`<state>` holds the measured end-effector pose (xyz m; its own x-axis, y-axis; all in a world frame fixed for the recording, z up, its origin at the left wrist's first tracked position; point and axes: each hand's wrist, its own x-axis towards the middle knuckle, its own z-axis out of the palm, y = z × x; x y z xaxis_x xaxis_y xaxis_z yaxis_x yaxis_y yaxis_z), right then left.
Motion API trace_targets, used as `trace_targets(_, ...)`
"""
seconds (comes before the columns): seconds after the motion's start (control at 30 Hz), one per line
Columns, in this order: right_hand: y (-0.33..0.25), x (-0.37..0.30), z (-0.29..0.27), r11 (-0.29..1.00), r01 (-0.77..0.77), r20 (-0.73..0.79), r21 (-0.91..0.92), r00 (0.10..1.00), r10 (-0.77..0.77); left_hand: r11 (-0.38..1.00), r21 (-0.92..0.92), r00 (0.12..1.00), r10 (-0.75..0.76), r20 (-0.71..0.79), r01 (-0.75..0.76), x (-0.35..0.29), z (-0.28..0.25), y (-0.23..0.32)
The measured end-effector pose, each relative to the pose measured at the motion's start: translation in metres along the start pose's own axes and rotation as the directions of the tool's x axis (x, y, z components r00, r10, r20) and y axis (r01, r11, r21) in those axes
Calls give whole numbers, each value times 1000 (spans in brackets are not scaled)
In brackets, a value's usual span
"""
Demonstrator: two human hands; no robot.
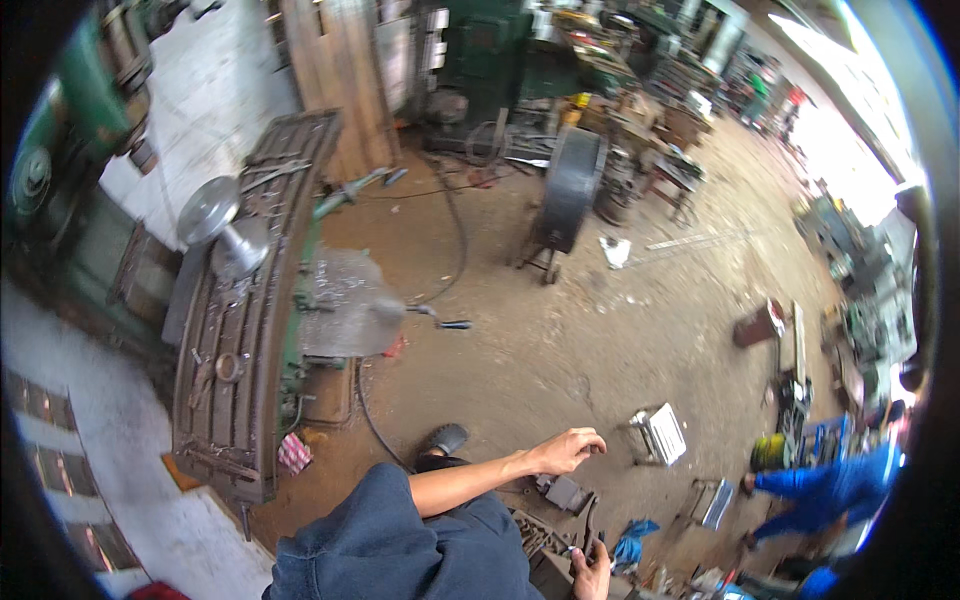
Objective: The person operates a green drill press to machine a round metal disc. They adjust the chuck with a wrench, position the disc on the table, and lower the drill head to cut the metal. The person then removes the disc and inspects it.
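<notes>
My left hand (568, 452) reaches out over the floor with its fingers curled in; anything inside them is hidden. At the lower edge my right hand (590, 574) is closed around a dark, curved, handle-like piece (591, 518), whose exact kind I cannot make out. A grey block-like metal part (564, 492) lies just below my left hand. Beside my right hand are a tray of small metal parts (538, 530) and a crumpled blue cloth (632, 542).
A long slotted machine table (245, 350) bears a round metal piece (210, 210) at left. A white-topped stool (660, 436) stands right of me. A dark wheeled drum (570, 190) stands ahead, a rusty bucket (758, 325) farther right. A person in blue (835, 490) bends at right.
</notes>
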<state>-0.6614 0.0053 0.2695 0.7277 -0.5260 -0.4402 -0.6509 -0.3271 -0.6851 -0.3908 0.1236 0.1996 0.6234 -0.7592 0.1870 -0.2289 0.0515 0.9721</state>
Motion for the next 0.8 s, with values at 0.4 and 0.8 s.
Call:
trace_targets(0.4,-215,113,129,918,336,538,-212,824,-178,953,106,665,-117,-738,285,-101,-275,-6)
trace_targets(0.8,-333,227,207,677,732,790,-74,457,-408,886,-253,230,-359,-905,388,-169,-279,11)
